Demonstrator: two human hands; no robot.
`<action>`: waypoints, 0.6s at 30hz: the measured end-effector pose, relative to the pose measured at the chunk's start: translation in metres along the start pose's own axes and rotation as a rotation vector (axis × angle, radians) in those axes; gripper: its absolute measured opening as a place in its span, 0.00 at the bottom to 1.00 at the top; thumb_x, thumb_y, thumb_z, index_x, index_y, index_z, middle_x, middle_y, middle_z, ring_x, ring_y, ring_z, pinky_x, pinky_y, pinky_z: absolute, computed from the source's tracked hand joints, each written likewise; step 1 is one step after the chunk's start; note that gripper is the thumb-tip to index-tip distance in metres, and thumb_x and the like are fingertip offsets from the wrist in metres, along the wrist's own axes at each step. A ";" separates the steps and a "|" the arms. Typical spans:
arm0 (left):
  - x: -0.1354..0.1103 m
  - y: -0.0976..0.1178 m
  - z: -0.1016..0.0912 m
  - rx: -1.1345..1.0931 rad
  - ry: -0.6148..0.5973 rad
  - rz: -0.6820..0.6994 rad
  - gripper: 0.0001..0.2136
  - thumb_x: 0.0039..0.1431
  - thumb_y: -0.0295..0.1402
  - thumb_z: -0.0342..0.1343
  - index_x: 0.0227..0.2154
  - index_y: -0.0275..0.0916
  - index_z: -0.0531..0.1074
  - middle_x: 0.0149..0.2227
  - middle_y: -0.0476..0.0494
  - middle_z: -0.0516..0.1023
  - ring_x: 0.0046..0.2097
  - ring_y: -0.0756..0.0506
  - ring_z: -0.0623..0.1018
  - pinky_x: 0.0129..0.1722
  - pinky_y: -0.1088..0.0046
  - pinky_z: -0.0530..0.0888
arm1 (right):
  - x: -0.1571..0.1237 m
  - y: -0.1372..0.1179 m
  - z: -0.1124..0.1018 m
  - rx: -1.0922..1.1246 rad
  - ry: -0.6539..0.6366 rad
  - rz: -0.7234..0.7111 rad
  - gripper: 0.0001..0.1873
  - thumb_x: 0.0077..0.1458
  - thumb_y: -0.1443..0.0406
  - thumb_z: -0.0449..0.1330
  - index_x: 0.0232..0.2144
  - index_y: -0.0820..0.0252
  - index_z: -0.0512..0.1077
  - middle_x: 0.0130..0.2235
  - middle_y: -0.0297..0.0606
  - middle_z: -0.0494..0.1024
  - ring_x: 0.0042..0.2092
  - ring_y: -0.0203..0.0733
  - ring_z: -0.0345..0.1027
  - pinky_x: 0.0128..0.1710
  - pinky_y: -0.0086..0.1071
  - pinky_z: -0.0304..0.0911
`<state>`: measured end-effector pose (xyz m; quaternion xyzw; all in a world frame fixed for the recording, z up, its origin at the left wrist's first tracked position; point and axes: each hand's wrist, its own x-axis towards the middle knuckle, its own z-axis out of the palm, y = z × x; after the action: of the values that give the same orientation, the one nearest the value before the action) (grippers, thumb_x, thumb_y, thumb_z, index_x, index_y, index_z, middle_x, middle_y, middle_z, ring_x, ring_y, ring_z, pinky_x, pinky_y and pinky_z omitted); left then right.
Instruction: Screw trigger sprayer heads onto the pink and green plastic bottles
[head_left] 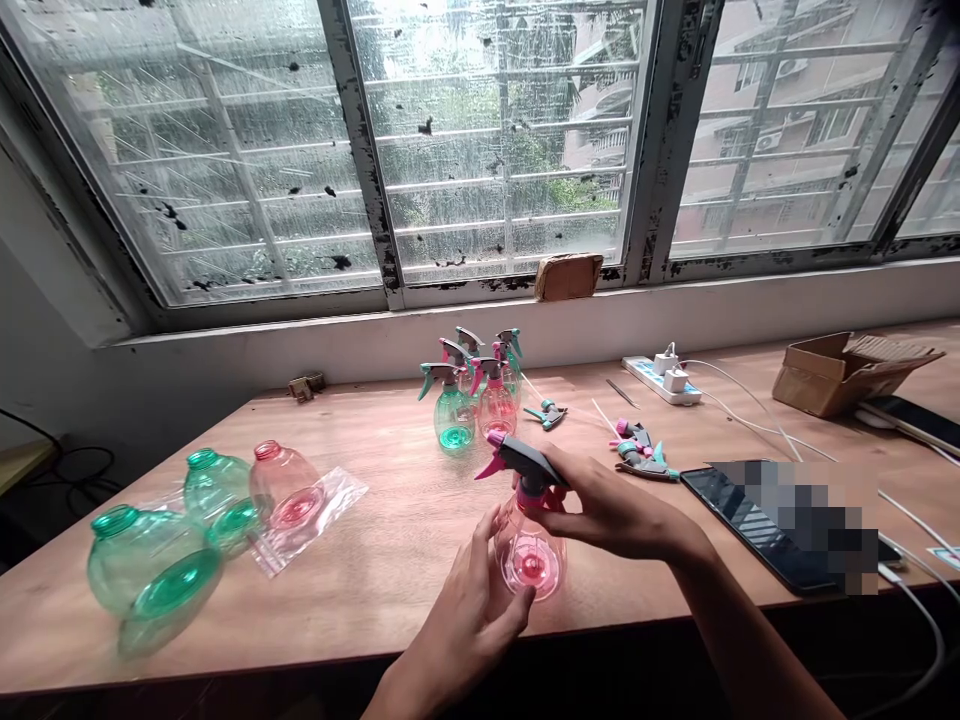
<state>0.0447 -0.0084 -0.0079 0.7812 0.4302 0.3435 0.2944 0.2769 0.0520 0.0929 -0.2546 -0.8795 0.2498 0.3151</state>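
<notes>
A clear pink spray bottle (532, 562) tilts over the front of the table, between my two hands. My left hand (474, 600) is closed round the lower left of its body, thumb toward the base. My right hand (592, 500) grips the grey and pink trigger sprayer head (523, 462) at the bottle's neck; some of its fingers are hidden behind. Just beyond stand several assembled spray bottles (454, 415), green and pink. Loose trigger sprayer heads (641, 450) lie to the right of my right hand, and another sprayer head (549, 413) lies farther back.
At left are two green bottles (150, 570) and a pink bottle (289, 485) without heads, by a plastic bag (315, 515). On the right lie a phone (750, 525), cables, a power strip (660, 380) and an open cardboard box (832, 375). A window backs the table.
</notes>
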 end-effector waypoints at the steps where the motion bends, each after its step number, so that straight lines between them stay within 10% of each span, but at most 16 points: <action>1: 0.001 -0.002 0.002 -0.024 0.016 -0.006 0.36 0.70 0.41 0.57 0.72 0.46 0.43 0.73 0.31 0.56 0.72 0.32 0.62 0.71 0.46 0.60 | 0.000 0.000 0.000 -0.005 0.002 -0.003 0.10 0.64 0.66 0.62 0.47 0.58 0.69 0.38 0.35 0.75 0.36 0.39 0.68 0.37 0.31 0.66; 6: 0.003 -0.002 0.004 -0.081 0.050 -0.060 0.41 0.64 0.45 0.64 0.70 0.46 0.45 0.71 0.28 0.60 0.70 0.31 0.65 0.70 0.46 0.63 | 0.000 0.000 0.000 0.034 -0.019 -0.013 0.10 0.62 0.69 0.62 0.45 0.58 0.70 0.38 0.34 0.74 0.36 0.38 0.66 0.37 0.31 0.64; 13: -0.001 0.015 -0.009 -0.071 -0.055 -0.052 0.31 0.75 0.42 0.50 0.73 0.49 0.42 0.76 0.38 0.49 0.75 0.36 0.54 0.74 0.48 0.54 | 0.003 -0.001 -0.002 0.054 -0.033 -0.017 0.10 0.61 0.68 0.64 0.45 0.59 0.71 0.38 0.35 0.75 0.36 0.38 0.67 0.35 0.30 0.64; 18: 0.003 0.008 -0.001 -0.192 0.009 -0.086 0.31 0.69 0.42 0.60 0.66 0.45 0.51 0.70 0.31 0.64 0.69 0.34 0.68 0.68 0.51 0.66 | 0.001 0.001 -0.004 0.061 -0.038 -0.039 0.13 0.63 0.67 0.64 0.49 0.58 0.71 0.39 0.36 0.76 0.37 0.39 0.69 0.37 0.30 0.67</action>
<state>0.0491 -0.0097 -0.0003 0.7285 0.4298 0.3737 0.3806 0.2793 0.0542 0.0956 -0.2228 -0.8821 0.2750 0.3109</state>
